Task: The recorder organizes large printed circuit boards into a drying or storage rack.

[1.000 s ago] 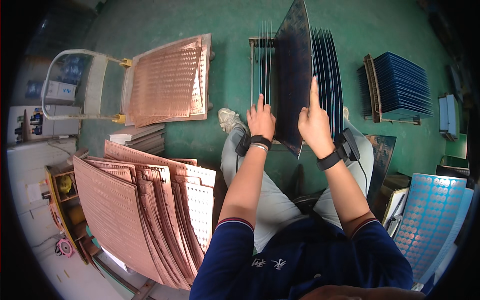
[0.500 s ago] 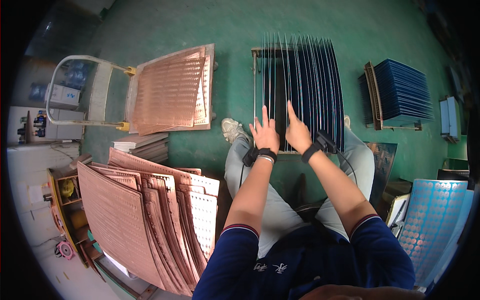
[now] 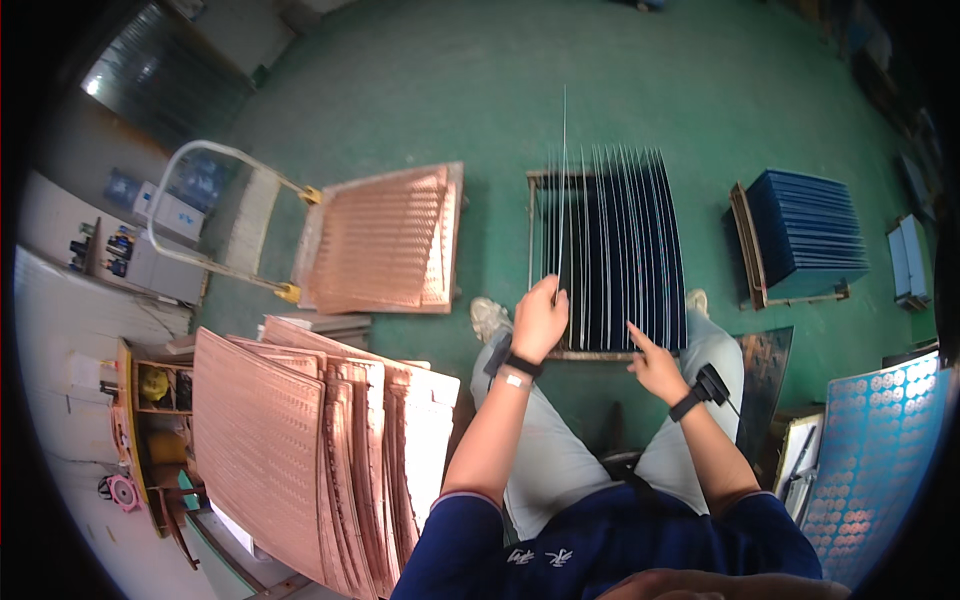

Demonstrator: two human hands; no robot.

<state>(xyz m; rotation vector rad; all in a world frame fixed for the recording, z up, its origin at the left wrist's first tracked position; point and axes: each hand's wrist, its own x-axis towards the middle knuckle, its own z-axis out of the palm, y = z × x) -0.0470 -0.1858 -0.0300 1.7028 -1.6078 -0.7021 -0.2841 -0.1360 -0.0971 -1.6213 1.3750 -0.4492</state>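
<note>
I sit over a green floor [image 3: 430, 90], knees spread, and between them stands a rack [image 3: 600, 356] of thin dark panels [image 3: 655, 260], packed on edge side by side like files, their near edges facing me. My left hand [image 3: 540, 318] is clamped on the near edge of one dark panel [image 3: 563, 200], pinching it between thumb and fingers; seen edge-on as a fine upright line, it reaches farther out than its neighbours, near the rack's left side. My right hand [image 3: 658, 366] is empty and apart from the left, index finger pointing at the panels' near edges, though I can't tell whether the tip touches. To my right is a second rack [image 3: 750, 250] full of blue-black panels [image 3: 812, 225]. To my left, a trolley [image 3: 307, 262] carries flat copper-coloured sheets [image 3: 380, 235]; nearer me, large perforated copper panels [image 3: 265, 440] lean together. At lower right stands a light-blue panel [image 3: 870, 450] with rows of round coppery spots.
</note>
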